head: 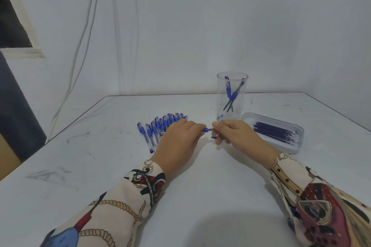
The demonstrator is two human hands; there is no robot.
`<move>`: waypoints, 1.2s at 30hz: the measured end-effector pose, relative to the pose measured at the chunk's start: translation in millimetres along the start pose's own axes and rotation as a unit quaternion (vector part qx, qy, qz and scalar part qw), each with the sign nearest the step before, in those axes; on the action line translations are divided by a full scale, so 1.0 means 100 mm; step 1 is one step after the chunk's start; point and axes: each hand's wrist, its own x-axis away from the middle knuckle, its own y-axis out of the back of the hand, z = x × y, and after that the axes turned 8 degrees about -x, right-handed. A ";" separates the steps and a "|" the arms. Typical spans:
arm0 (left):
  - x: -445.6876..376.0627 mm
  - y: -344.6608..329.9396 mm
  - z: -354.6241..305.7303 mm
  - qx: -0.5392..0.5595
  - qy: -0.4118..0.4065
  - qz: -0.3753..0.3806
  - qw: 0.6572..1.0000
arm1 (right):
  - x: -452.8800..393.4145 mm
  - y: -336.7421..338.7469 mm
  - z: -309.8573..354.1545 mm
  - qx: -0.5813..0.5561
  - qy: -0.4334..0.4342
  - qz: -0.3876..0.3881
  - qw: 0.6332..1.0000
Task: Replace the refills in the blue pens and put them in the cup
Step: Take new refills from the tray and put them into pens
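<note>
My left hand (178,140) grips a blue pen (205,130) by its barrel at the middle of the table. My right hand (234,131) pinches the metal tip end of that same pen, and a small blue piece (213,137) shows just under its fingers. A row of several blue pens (158,128) lies on the table behind and left of my left hand. A clear cup (231,97) stands behind my hands with two blue pens inside. A white tray (285,146) at the right holds several dark blue refills (275,131).
The white table (200,186) has its far edge just behind the cup and a left edge running diagonally. Cables hang down the wall at the back left. My patterned sleeves cover both forearms at the bottom of the view.
</note>
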 end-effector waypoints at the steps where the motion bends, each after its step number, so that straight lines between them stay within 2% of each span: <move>1: 0.00 0.00 0.00 -0.001 0.001 0.003 1.000 | 0.00 0.00 0.01 -0.006 -0.002 0.004 1.000; 7: 0.00 0.02 -0.02 -0.005 -0.004 0.002 1.000 | 0.01 -0.02 0.00 0.019 0.014 0.003 1.000; 12: -0.01 0.03 -0.02 -0.009 -0.002 0.005 1.000 | 0.01 -0.01 0.02 -0.014 -0.004 0.010 1.000; 17: 0.00 0.01 -0.02 -0.010 -0.005 0.002 1.000 | 0.01 -0.03 0.01 0.020 0.010 0.004 1.000; 21: -0.01 0.00 -0.01 -0.004 -0.004 -0.004 1.000 | 0.02 0.00 0.03 -0.012 -0.003 0.006 1.000; 25: 0.00 0.00 -0.01 -0.001 -0.007 -0.007 1.000 | 0.01 0.00 0.02 0.024 0.015 0.009 1.000; 36: 0.01 0.00 -0.01 -0.008 -0.002 0.004 1.000 | -0.01 0.04 0.01 0.034 0.019 0.022 0.999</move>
